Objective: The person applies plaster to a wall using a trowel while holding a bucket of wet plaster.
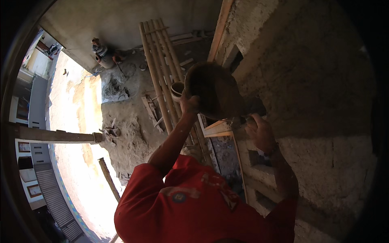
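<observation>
A round, dark basin [214, 87] is tipped up beside the rough wall [320, 93]. My left hand [189, 103] is closed on the near left part of its rim. Just right of the basin, my right hand [261, 134] is closed round the handle of what looks like a trowel [253, 107], close to the wall. Shadow hides most of the blade and the basin's contents. Behind my left hand stands a small bucket [177, 90] on a platform of bamboo poles [157, 67].
Below, a person [101, 50] sits against the back wall, near a grey mortar heap [115, 87]. A sand pile [131, 139] and wood scraps [152, 111] lie on the ground. Orange-brown wooden frames [221, 30] edge the openings. At left, a post [56, 135] stands before sunlit ground.
</observation>
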`<act>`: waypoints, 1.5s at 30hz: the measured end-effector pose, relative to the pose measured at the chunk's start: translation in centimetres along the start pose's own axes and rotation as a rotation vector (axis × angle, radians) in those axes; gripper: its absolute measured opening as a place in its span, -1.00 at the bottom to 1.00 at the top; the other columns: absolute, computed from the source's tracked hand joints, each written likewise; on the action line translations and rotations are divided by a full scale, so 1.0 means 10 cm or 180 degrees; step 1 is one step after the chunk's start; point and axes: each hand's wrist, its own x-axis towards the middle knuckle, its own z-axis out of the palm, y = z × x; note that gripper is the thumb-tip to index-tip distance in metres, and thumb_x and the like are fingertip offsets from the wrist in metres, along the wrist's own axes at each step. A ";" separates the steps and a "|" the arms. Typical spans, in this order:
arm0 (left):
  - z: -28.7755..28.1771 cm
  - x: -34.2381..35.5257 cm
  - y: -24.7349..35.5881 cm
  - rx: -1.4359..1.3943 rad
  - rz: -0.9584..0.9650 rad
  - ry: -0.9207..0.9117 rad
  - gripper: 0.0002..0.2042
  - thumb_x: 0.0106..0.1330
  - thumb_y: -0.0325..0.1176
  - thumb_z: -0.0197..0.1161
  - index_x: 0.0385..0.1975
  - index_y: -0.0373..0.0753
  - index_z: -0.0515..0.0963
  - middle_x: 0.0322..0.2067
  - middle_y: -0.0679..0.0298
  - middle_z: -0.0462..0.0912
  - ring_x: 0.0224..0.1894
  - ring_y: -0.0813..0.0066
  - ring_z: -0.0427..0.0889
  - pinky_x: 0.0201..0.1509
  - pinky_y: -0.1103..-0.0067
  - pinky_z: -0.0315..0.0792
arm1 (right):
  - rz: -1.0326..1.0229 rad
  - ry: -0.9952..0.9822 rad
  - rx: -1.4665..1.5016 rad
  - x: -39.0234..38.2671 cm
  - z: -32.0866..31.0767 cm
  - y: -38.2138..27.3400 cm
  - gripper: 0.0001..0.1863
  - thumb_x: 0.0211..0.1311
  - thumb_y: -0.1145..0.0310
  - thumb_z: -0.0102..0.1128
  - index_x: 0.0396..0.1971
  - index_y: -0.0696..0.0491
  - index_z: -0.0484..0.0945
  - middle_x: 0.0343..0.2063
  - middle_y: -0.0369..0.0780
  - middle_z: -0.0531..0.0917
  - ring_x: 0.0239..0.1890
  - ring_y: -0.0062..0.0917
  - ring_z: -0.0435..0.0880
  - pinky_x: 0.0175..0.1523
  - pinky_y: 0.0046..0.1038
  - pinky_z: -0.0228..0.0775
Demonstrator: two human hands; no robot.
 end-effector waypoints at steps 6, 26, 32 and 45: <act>0.13 0.39 -0.54 -0.0168 -0.0568 0.0356 -0.51 0.10 -0.55 0.17 0.12 -0.23 0.46 -0.10 0.14 0.64 -0.10 0.31 0.65 -0.04 0.38 0.55 | 0.0031 0.0302 0.0661 0.10 0.84 0.11 -0.56 0.15 0.39 0.20 0.06 0.19 0.50 -0.15 0.11 0.64 -0.04 -0.01 0.64 -0.01 -0.19 0.49; -0.16 0.64 -0.91 0.3266 0.0785 -0.0019 -0.43 0.26 -0.24 0.19 0.33 0.03 0.34 0.17 0.03 0.53 0.27 0.02 0.45 0.27 0.21 0.36 | 0.0745 -0.0275 0.1161 0.35 0.78 0.25 -0.51 0.10 0.37 0.23 0.06 0.22 0.51 -0.10 0.05 0.66 -0.01 -0.23 0.67 0.05 -0.31 0.46; 0.02 0.47 -0.57 0.3441 0.0117 -0.0565 -0.30 0.15 -0.14 0.35 0.35 0.03 0.30 0.13 0.00 0.53 0.17 -0.02 0.53 0.18 0.17 0.43 | -0.0045 -0.0152 0.0349 0.54 0.90 0.45 -0.51 0.07 0.36 0.23 0.04 0.20 0.53 -0.13 0.08 0.67 -0.02 -0.09 0.67 0.06 -0.23 0.49; -0.30 0.84 -0.99 0.2722 -0.0471 -0.0950 -0.39 0.22 -0.04 0.35 0.24 -0.15 0.41 0.06 0.12 0.62 0.02 0.28 0.67 -0.03 0.34 0.58 | -0.0051 -0.0427 0.0616 0.29 0.36 0.10 -0.47 0.15 0.30 0.26 0.10 0.24 0.46 -0.22 0.04 0.69 -0.13 -0.09 0.70 -0.04 -0.17 0.50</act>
